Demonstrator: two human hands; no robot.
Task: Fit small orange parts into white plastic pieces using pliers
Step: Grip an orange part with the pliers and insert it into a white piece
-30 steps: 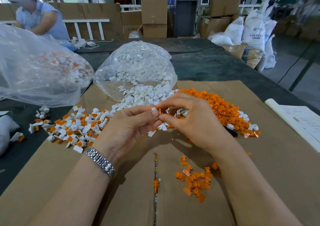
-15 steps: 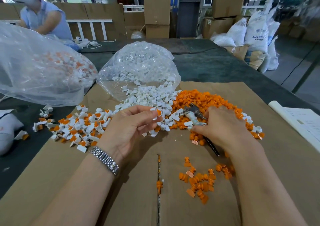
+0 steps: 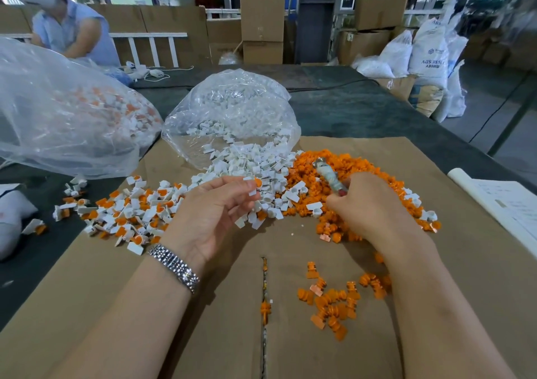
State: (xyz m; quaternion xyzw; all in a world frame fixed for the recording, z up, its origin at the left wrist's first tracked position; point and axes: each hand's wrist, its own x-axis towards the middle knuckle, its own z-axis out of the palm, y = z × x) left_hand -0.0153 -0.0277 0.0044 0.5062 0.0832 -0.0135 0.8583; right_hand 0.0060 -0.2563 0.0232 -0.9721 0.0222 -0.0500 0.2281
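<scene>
Left hand [image 3: 215,207] pinches white piece [image 3: 252,188] with orange part seated
Right hand [image 3: 366,207] grips pliers [image 3: 328,176], just right, tips pointing away

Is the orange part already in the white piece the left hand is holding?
In. The left hand pinches a white piece with orange showing at its top end. How fully it is seated, cannot tell.
</scene>
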